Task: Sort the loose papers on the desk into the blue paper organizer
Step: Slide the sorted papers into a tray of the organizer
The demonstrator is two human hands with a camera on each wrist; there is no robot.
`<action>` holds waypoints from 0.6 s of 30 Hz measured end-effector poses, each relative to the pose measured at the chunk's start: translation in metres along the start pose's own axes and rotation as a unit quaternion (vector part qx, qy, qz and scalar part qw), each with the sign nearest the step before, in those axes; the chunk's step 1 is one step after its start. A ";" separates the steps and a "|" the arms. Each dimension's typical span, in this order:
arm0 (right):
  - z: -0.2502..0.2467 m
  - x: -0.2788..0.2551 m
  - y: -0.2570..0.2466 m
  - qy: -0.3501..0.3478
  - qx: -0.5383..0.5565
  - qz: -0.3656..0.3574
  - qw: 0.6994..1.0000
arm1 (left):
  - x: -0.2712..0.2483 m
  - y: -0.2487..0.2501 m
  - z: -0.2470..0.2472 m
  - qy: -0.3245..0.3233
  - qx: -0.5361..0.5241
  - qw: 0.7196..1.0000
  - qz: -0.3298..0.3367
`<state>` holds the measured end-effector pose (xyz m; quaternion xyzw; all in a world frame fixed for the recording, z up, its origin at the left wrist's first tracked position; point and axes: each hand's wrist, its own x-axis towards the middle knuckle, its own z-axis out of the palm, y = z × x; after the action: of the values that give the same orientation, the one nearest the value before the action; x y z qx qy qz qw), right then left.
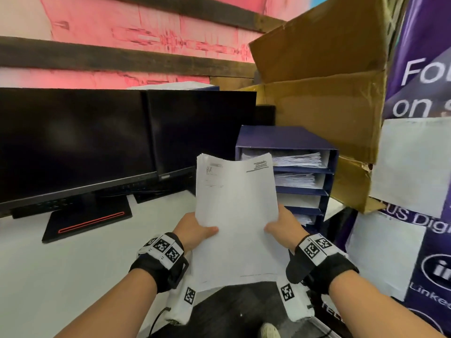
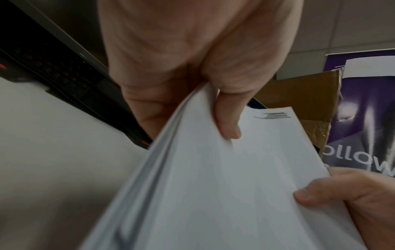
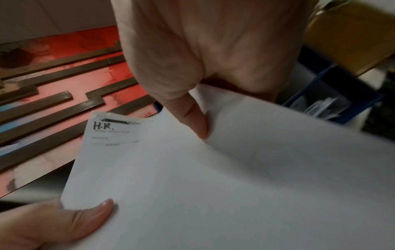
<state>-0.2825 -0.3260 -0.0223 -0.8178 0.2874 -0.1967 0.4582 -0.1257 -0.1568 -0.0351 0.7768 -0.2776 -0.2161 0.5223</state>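
Note:
A stack of white papers is held up in front of me over the desk's front edge, its top sheet marked "H.R." at the upper left. My left hand pinches its left edge, thumb on top. My right hand pinches the right edge the same way, thumb on the top sheet. The blue paper organizer stands just behind and right of the stack, its several shelves holding papers. In the right wrist view the papers fill the lower frame and the organizer shows behind.
Two dark monitors stand on the white desk to the left. A large open cardboard box leans behind the organizer. A purple banner with white sheets stuck on it closes the right side.

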 end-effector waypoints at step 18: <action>-0.077 -0.018 0.084 -0.036 -0.006 0.189 0.981 | 0.012 0.006 0.085 -0.221 0.122 0.965 -0.074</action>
<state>-0.3652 -0.3980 -0.0575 -0.7581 0.4215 -0.0754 0.4919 -0.1710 -0.2252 -0.0608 0.7859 -0.3524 -0.3852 0.3313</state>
